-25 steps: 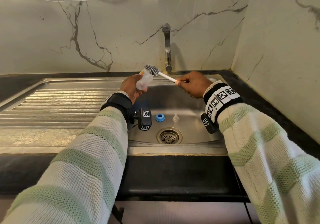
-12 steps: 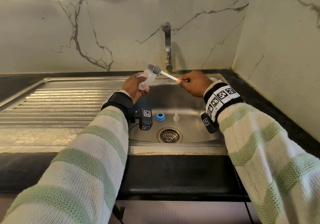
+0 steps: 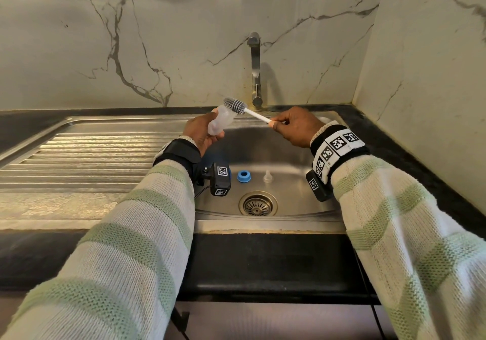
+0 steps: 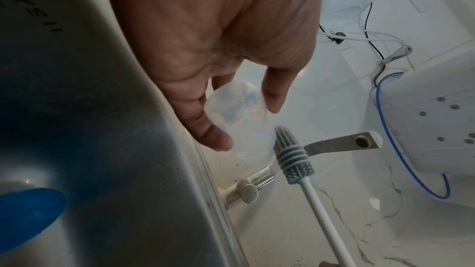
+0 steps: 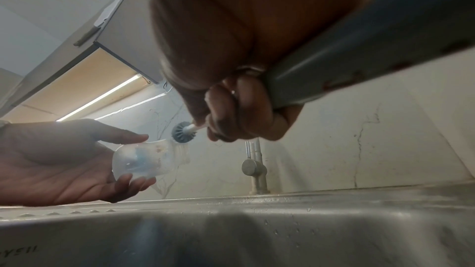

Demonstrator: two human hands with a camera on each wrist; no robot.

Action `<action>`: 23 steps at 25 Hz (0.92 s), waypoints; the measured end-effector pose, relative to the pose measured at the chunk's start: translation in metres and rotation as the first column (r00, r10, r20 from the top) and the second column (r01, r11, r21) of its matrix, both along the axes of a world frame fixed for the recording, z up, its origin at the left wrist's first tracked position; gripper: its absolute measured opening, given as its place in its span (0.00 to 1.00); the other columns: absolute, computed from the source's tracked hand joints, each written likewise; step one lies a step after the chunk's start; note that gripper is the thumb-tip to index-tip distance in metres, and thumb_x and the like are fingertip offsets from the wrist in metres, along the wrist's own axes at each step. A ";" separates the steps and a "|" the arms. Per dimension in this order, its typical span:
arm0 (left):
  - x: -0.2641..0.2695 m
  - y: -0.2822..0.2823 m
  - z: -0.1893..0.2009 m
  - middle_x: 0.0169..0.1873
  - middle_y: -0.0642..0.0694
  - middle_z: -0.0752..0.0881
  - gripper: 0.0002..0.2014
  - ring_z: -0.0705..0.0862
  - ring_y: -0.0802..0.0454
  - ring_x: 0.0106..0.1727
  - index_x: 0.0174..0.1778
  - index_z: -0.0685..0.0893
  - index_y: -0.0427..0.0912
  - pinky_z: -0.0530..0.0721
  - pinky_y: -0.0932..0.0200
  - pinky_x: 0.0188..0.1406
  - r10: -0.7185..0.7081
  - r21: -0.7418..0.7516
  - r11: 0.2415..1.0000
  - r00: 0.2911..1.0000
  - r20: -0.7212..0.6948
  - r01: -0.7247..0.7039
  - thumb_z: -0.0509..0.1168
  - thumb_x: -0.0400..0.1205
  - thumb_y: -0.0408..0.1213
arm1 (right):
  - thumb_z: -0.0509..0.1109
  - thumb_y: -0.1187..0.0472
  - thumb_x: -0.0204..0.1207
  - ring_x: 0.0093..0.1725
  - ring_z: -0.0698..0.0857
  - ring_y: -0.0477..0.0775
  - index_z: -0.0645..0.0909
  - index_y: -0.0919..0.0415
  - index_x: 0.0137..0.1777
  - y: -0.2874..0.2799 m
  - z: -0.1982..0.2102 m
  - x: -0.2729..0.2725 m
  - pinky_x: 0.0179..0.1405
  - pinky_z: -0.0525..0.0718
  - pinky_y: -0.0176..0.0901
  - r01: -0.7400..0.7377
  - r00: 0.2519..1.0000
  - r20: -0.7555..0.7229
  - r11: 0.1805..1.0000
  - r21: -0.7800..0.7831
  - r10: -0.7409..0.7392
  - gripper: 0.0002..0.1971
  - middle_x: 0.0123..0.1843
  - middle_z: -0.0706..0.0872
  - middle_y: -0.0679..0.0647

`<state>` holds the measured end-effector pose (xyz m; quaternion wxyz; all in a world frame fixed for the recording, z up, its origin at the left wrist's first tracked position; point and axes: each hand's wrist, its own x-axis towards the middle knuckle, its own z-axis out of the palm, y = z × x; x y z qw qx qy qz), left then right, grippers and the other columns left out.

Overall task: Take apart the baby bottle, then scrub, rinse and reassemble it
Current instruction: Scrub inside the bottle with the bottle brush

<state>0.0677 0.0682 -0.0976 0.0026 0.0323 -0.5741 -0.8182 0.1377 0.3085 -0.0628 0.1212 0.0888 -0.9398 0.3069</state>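
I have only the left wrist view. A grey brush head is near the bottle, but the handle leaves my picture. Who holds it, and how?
Observer: The right hand pinches the brush at the end of its white handle.
Operator: Is the bottle's neck open?
Observer: Yes. The right wrist view shows the bottle lying in the left hand, with its threaded neck bare and pointing at the brush head.
Operator: I see a blue blur low down. What is it?
Observer: A blue ring lies on the sink floor, and a clear nipple stands apart beside it.
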 end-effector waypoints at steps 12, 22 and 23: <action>0.004 0.004 0.003 0.55 0.34 0.79 0.18 0.80 0.46 0.38 0.70 0.76 0.32 0.83 0.60 0.26 -0.088 -0.060 0.994 0.996 0.007 0.089 0.64 0.85 0.36 | 0.66 0.51 0.83 0.31 0.78 0.45 0.86 0.59 0.65 -0.001 0.002 0.000 0.36 0.75 0.38 0.019 1.000 -0.023 0.999 0.033 -0.018 0.17 0.38 0.83 0.49; -0.002 0.001 0.001 0.52 0.35 0.83 0.19 0.82 0.46 0.38 0.66 0.82 0.36 0.83 0.59 0.27 -0.010 -0.092 0.996 1.000 0.011 0.011 0.69 0.83 0.42 | 0.67 0.51 0.83 0.28 0.77 0.47 0.87 0.59 0.64 0.000 0.003 0.000 0.29 0.75 0.36 0.004 1.000 0.011 1.000 -0.025 -0.004 0.17 0.34 0.83 0.49; -0.002 0.000 0.001 0.53 0.34 0.83 0.20 0.82 0.45 0.38 0.68 0.81 0.35 0.84 0.58 0.27 -0.018 -0.088 0.996 1.000 0.013 0.019 0.68 0.83 0.42 | 0.67 0.51 0.83 0.29 0.77 0.45 0.87 0.59 0.64 -0.001 0.002 0.000 0.31 0.75 0.36 0.007 1.000 -0.002 1.000 -0.002 -0.007 0.17 0.36 0.83 0.49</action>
